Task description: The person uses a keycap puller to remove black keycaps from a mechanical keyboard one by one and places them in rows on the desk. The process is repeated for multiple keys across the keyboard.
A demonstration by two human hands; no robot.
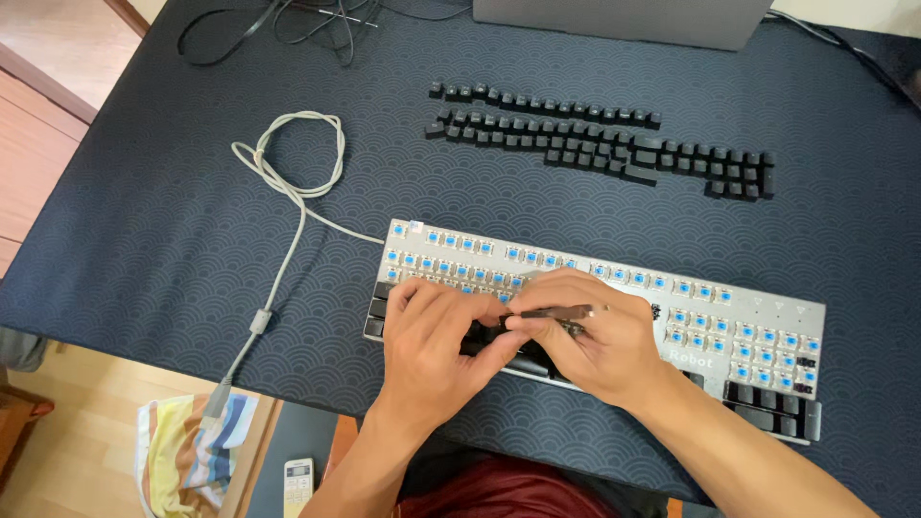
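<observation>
Evidently both hands pinch a thin, stiff metal keycap puller over the silver, blue-switched keyboard near the table edge: left hand at one end, right hand clenching its middle; light, slippery.

Silver metal-plated mechanical keyboard with exposed blue switches, lying flat and slightly askew on dark patterned mat; most keycaps removed, black caps remaining along near edge at left and right ends. Slim dark metal keycap-puller tool held level over lower-middle rows, pinched between fingertips of both hands.
</observation>
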